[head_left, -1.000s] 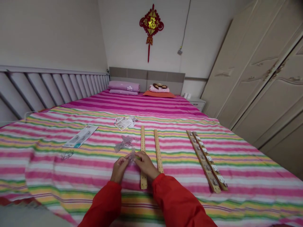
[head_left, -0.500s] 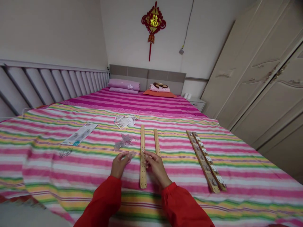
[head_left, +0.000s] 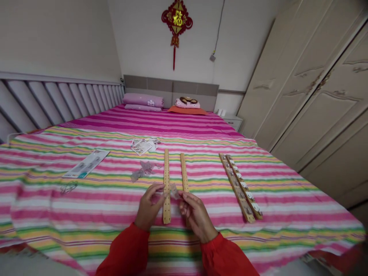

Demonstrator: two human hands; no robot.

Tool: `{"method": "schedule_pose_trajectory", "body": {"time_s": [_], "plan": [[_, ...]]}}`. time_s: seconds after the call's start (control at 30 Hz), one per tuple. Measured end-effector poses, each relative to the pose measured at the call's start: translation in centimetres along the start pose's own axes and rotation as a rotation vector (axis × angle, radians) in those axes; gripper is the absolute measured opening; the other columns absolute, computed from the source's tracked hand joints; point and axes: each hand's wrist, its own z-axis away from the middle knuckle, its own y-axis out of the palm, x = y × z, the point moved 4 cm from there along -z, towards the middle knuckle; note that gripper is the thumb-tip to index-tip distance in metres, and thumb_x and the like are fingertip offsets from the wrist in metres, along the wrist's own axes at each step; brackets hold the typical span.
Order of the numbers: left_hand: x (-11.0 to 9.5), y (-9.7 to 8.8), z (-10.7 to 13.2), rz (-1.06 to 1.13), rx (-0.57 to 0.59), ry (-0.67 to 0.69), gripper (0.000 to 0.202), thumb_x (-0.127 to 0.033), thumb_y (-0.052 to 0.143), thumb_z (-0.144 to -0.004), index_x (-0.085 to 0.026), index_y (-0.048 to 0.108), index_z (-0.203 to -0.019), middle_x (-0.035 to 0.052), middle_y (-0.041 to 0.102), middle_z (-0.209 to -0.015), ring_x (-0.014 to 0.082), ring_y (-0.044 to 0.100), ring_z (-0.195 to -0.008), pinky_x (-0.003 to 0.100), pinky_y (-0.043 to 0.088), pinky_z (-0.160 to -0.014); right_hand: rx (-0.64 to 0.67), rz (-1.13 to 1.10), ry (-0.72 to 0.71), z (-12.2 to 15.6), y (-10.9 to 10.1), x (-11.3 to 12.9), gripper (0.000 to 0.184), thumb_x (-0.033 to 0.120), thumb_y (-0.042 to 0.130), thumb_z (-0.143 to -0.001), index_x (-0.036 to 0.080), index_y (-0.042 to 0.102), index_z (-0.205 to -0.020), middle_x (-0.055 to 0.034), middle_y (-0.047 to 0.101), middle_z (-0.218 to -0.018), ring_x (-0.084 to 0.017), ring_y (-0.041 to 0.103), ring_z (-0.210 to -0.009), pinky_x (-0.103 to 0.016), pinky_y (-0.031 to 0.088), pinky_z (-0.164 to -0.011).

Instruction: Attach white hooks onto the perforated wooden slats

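Note:
My right hand point(head_left: 197, 212) pinches a small clear plastic piece point(head_left: 174, 191) between thumb and fingertips, over the gap between two perforated wooden strips. My left hand point(head_left: 149, 205) is curved, its thumb and index finger apart, beside the nearer wooden strip point(head_left: 166, 168). I cannot tell whether it touches that strip. The second wooden strip point(head_left: 184, 170) lies to the right, its lower end behind my right hand. A loose cluster of clear plastic pieces point(head_left: 143, 170) lies beyond my left hand.
Two wooden strips point(head_left: 237, 188) with several items fixed along them lie to the right. A packaging card point(head_left: 87, 165) and a bundle of thin wire-like loops point(head_left: 69, 187) lie left. Several small cards point(head_left: 142, 146) lie farther back on the striped bedspread point(head_left: 100, 218).
The clear plastic piece was at my left fingertips and is now at my right ones, above the strips. My left hand's fingers have parted and moved nearer the strip. The view has shifted right.

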Motion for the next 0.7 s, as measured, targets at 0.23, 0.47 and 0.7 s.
{"method": "schedule_pose_trajectory", "body": {"time_s": [0.23, 0.47, 0.7], "plan": [[-1.6, 3.2, 2.1, 0.056, 0.198, -0.023, 0.047, -0.022, 0.083, -0.050, -0.024, 0.072, -0.097, 0.0099, 0.066, -0.115, 0.0298, 0.054, -0.118, 0.040, 0.038, -0.106, 0.046, 0.085, 0.006, 2.0, 0.0, 0.3, 0.033, 0.035, 0.075, -0.066, 0.012, 0.074, -0.089, 0.0026, 0.053, -0.043, -0.006, 0.039, -0.038, -0.019, 0.026, -0.039], [0.1, 4.4, 2.9, 0.314, 0.263, -0.386, 0.055, -0.030, 0.082, -0.053, -0.019, 0.067, -0.104, 0.0092, 0.072, -0.100, 0.0265, 0.066, -0.096, 0.038, 0.053, -0.085, 0.047, 0.102, -0.022, 3.3, -0.8, 1.3, 0.035, 0.037, 0.074, -0.066, 0.011, 0.073, -0.090, 0.0040, 0.052, -0.042, -0.006, 0.037, -0.037, -0.020, 0.023, -0.038], [0.6, 4.5, 3.3, 0.198, 0.161, -0.422, 0.038, -0.041, 0.078, -0.056, -0.015, 0.072, -0.083, 0.0037, 0.068, -0.063, 0.0181, 0.064, -0.064, 0.026, 0.050, -0.056, 0.011, 0.200, -0.098, 3.6, -1.8, 2.2, 0.033, 0.037, 0.074, -0.066, 0.014, 0.071, -0.090, 0.0079, 0.046, -0.040, -0.006, 0.034, -0.036, -0.020, 0.024, -0.039]]}}
